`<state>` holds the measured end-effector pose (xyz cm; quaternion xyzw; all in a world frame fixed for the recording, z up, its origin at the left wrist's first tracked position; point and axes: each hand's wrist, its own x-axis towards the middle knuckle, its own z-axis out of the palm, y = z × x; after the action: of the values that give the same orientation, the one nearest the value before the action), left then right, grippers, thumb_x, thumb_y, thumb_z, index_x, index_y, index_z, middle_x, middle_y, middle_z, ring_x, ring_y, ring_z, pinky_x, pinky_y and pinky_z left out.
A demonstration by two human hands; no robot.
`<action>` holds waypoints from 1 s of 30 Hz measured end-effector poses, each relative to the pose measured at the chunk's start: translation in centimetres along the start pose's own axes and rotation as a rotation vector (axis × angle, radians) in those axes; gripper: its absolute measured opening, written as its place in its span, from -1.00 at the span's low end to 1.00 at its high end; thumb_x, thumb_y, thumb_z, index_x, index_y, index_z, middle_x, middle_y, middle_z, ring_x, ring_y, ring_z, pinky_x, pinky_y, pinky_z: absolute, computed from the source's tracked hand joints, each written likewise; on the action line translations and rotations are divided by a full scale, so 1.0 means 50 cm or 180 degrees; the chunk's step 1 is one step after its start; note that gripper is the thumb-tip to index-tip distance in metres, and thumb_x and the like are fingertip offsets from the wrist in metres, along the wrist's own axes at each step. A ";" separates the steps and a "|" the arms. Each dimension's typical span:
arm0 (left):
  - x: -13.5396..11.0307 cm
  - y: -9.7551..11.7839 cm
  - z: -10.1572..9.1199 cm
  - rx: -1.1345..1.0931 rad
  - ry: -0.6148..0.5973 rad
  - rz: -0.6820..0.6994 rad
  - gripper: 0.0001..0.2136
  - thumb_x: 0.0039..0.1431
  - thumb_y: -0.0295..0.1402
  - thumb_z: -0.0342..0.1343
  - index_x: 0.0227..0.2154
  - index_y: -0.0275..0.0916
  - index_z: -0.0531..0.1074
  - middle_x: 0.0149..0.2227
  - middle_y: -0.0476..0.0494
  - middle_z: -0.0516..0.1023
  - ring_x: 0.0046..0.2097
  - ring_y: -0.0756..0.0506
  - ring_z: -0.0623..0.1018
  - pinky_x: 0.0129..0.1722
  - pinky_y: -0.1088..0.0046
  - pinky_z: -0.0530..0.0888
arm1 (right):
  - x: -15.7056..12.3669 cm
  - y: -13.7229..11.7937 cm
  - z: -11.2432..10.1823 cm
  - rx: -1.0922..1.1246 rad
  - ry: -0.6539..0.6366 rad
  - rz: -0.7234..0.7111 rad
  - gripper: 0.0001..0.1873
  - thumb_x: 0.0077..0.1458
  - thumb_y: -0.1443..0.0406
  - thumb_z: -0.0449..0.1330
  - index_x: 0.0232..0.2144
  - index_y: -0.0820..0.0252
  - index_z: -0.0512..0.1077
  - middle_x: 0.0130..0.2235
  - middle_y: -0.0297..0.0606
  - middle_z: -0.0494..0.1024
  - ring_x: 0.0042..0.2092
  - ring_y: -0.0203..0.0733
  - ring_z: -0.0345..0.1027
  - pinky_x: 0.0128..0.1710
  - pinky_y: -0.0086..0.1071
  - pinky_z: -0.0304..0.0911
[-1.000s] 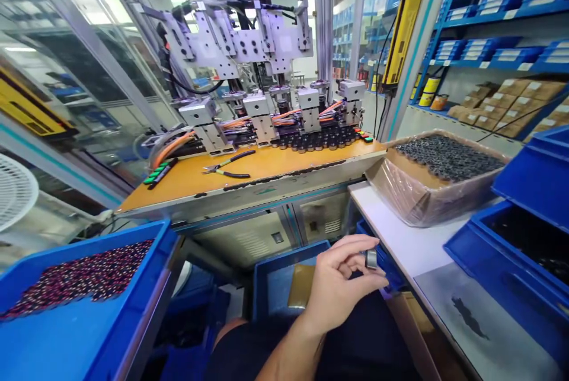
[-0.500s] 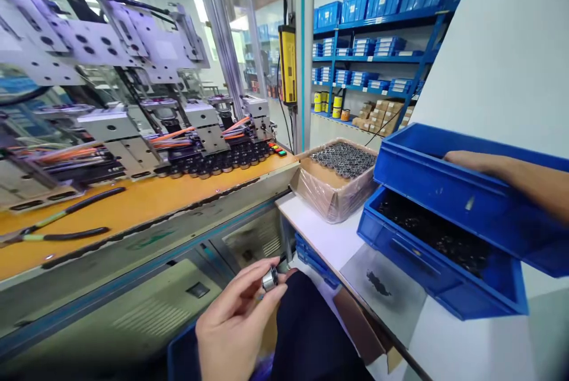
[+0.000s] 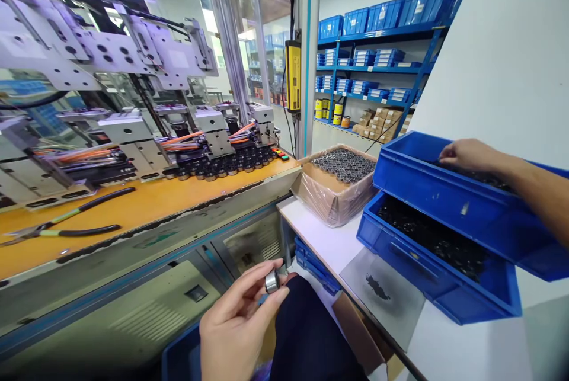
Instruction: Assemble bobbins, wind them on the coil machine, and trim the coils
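My left hand (image 3: 242, 316) pinches a small silver metal ring-shaped part with a dark inside (image 3: 271, 281) between thumb and fingers, above my dark-clothed leg. At the right, my right hand (image 3: 471, 154) is over the upper blue bin (image 3: 444, 191), its fingertips pressed together and pointing down toward the small black parts (image 3: 482, 176) inside. What those fingers hold, if anything, is too small to make out. Beneath sits a lower blue bin (image 3: 400, 253), also with many black parts in it.
A plastic-lined cardboard box (image 3: 329, 197) of round parts stands on the white table. On the orange bench lie pliers (image 3: 66, 222) and rows of black round parts (image 3: 222, 166) before a machine (image 3: 133, 132). A yellow sensor post (image 3: 293, 76) and blue shelves (image 3: 377, 61) stand behind.
My right hand has risen from deep inside the upper bin, so its fingers now show above the rim. My left hand still holds the metal part. The view has tilted up slightly.
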<state>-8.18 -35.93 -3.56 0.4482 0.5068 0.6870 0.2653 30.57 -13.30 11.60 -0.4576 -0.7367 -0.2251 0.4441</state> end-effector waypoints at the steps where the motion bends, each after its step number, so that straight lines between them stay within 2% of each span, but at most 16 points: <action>1: 0.001 -0.001 0.000 -0.0014 -0.0014 -0.0020 -0.75 -0.06 -0.47 0.37 -0.26 -0.12 0.65 -0.23 -0.09 0.74 -0.31 -0.08 0.72 -0.26 0.57 0.63 | 0.016 0.003 0.002 0.0056 -0.0074 -0.0152 -0.34 0.38 0.05 -0.12 -0.47 0.42 0.49 -0.41 -0.30 0.49 -0.48 -0.50 0.32 -0.45 -0.54 0.20; 3: 0.002 -0.001 0.004 -0.0069 -0.0030 -0.0058 -0.74 -0.07 -0.47 0.38 -0.26 -0.10 0.65 -0.25 -0.07 0.74 -0.32 -0.09 0.72 -0.26 0.57 0.63 | 0.029 -0.014 0.006 0.0233 -0.0139 -0.0524 -0.39 0.25 0.01 0.10 -0.60 0.43 0.47 -0.58 -0.32 0.41 -0.56 -0.55 0.18 -0.53 -0.54 0.06; 5: 0.001 -0.001 0.015 -0.0085 -0.0056 -0.0080 -0.73 -0.09 -0.47 0.38 -0.27 -0.10 0.65 -0.25 -0.06 0.74 -0.32 -0.08 0.72 -0.25 0.57 0.63 | 0.003 -0.069 0.009 0.0485 -0.0130 -0.0920 -0.48 0.20 0.09 0.18 -0.54 0.49 0.52 -0.54 -0.19 0.49 -0.50 -0.50 0.27 -0.48 -0.49 0.13; 6: 0.000 -0.001 0.023 -0.0078 -0.0102 -0.0100 -0.73 -0.10 -0.48 0.39 -0.27 -0.10 0.65 -0.24 -0.06 0.74 -0.32 -0.08 0.72 -0.25 0.58 0.63 | -0.026 -0.108 0.012 0.0642 -0.0165 -0.1145 -0.56 0.24 0.16 0.18 -0.47 0.47 0.54 -0.47 -0.15 0.54 -0.43 -0.45 0.35 -0.41 -0.48 0.22; 8: -0.005 -0.003 0.043 -0.0103 -0.0169 -0.0178 -0.73 -0.12 -0.47 0.39 -0.27 -0.11 0.66 -0.25 -0.07 0.74 -0.31 -0.10 0.72 -0.25 0.56 0.63 | -0.104 -0.195 0.024 0.0967 -0.0431 -0.1636 -0.74 0.26 0.27 0.20 -0.39 0.34 0.55 -0.38 -0.21 0.59 -0.30 -0.39 0.44 -0.26 -0.50 0.35; 10: -0.012 -0.005 0.065 -0.0118 -0.0223 -0.0263 -0.73 -0.13 -0.45 0.40 -0.28 -0.11 0.67 -0.29 -0.06 0.74 -0.33 -0.13 0.72 -0.25 0.51 0.65 | -0.188 -0.275 0.047 0.1346 -0.0532 -0.2080 -0.82 0.27 0.30 0.20 -0.37 0.24 0.52 -0.38 -0.33 0.58 -0.29 -0.43 0.46 -0.26 -0.58 0.38; 11: -0.015 -0.006 0.075 -0.0090 -0.0246 -0.0269 -0.73 -0.15 -0.44 0.41 -0.29 -0.10 0.67 -0.32 -0.05 0.74 -0.34 -0.14 0.72 -0.25 0.49 0.66 | -0.224 -0.306 0.061 0.1760 -0.0577 -0.2310 -0.87 0.26 0.32 0.21 -0.33 0.27 0.51 -0.37 -0.28 0.58 -0.28 -0.39 0.47 -0.26 -0.54 0.40; 13: -0.021 -0.007 0.093 0.0032 -0.0369 -0.0238 -0.70 -0.20 -0.44 0.44 -0.30 -0.08 0.68 -0.35 -0.04 0.73 -0.34 -0.17 0.72 -0.23 0.43 0.67 | -0.277 -0.346 0.087 0.2112 -0.0712 -0.2348 -0.85 0.27 0.29 0.20 -0.31 0.29 0.49 -0.35 -0.24 0.57 -0.28 -0.37 0.47 -0.26 -0.52 0.41; 15: -0.027 -0.008 0.109 0.0056 -0.0470 -0.0234 -0.68 -0.25 -0.41 0.46 -0.32 -0.06 0.68 -0.35 -0.03 0.73 -0.33 -0.19 0.72 -0.21 0.39 0.67 | -0.305 -0.360 0.106 0.2296 -0.0741 -0.2278 -0.81 0.30 0.28 0.16 -0.32 0.29 0.48 -0.35 -0.23 0.56 -0.30 -0.37 0.47 -0.26 -0.50 0.40; 19: -0.035 -0.014 0.134 -0.0109 -0.0337 -0.0395 -0.73 -0.23 -0.31 0.47 -0.35 -0.05 0.68 -0.35 -0.02 0.73 -0.28 -0.20 0.72 -0.17 0.38 0.66 | -0.321 -0.351 0.118 0.2399 -0.0779 -0.2229 -0.79 0.32 0.30 0.12 -0.34 0.29 0.47 -0.33 -0.22 0.57 -0.29 -0.35 0.48 -0.23 -0.48 0.41; 23: -0.029 -0.025 0.137 0.0029 -0.0673 -0.0257 -0.67 -0.23 -0.46 0.45 -0.32 0.00 0.68 -0.33 0.04 0.73 -0.29 -0.18 0.72 -0.19 0.44 0.65 | -0.319 -0.342 0.116 0.2332 -0.1039 -0.2256 -0.82 0.32 0.31 0.11 -0.29 0.29 0.46 -0.28 -0.19 0.56 -0.24 -0.33 0.49 -0.22 -0.46 0.41; 28: -0.029 -0.035 0.122 0.0124 -0.0691 -0.0090 -0.61 -0.18 -0.53 0.42 -0.26 0.05 0.66 -0.28 0.09 0.73 -0.23 -0.13 0.72 -0.19 0.55 0.63 | -0.307 -0.344 0.109 0.2643 -0.0604 -0.1912 -0.82 0.31 0.29 0.14 -0.17 0.35 0.43 -0.25 -0.18 0.56 -0.23 -0.35 0.47 -0.25 -0.51 0.40; 30: -0.034 -0.036 0.118 0.0166 -0.0668 -0.0118 -0.61 -0.18 -0.53 0.42 -0.26 0.05 0.66 -0.28 0.08 0.74 -0.26 -0.12 0.72 -0.21 0.56 0.62 | -0.305 -0.343 0.107 0.2606 -0.0644 -0.1958 -0.80 0.31 0.29 0.15 -0.12 0.36 0.43 -0.23 -0.18 0.54 -0.24 -0.35 0.47 -0.28 -0.51 0.39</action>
<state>-2.35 -33.97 -5.35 0.5150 0.5021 0.6179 0.3178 16.02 -24.79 -2.92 -0.0283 -0.9040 0.0066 0.4266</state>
